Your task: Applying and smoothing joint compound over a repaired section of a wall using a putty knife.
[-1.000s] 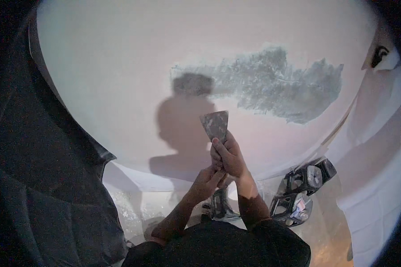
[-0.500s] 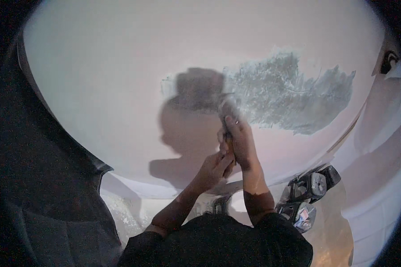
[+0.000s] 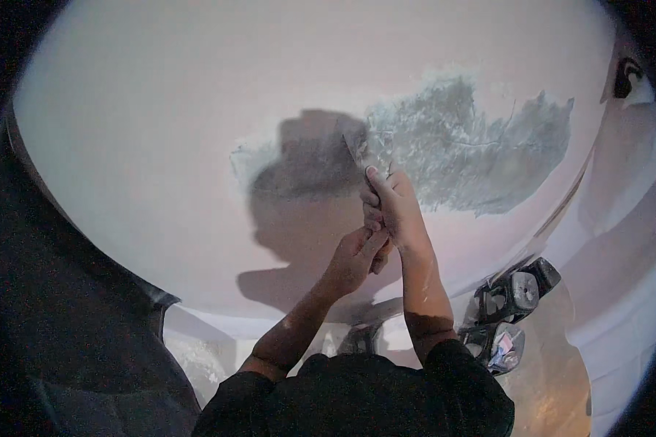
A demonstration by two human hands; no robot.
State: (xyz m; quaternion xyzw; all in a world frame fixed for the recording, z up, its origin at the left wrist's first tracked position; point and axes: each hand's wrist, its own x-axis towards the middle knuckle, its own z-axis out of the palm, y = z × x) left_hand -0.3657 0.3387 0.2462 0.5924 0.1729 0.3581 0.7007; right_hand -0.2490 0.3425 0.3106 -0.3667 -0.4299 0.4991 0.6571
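A putty knife (image 3: 356, 149) has its grey blade at the pale pink wall (image 3: 160, 87), on the left part of a rough grey patch (image 3: 474, 160), within my head's shadow. My right hand (image 3: 392, 207) grips the knife high up, thumb near the blade. My left hand (image 3: 356, 258) is closed round the lower end of the handle, just below and left of my right hand. The fingers of both hands partly hide the handle.
Dark sheeting (image 3: 73, 306) hangs at the left and white sheeting (image 3: 619, 218) at the right. Dusty black plastic stools (image 3: 510, 298) stand at the lower right, with small items on one. Another dark object (image 3: 361, 341) is partly hidden beyond my body at bottom centre.
Both hands have moved up and to the right with the knife. The blade, seen broad face on a second ago, is now angled at the patch, higher up.
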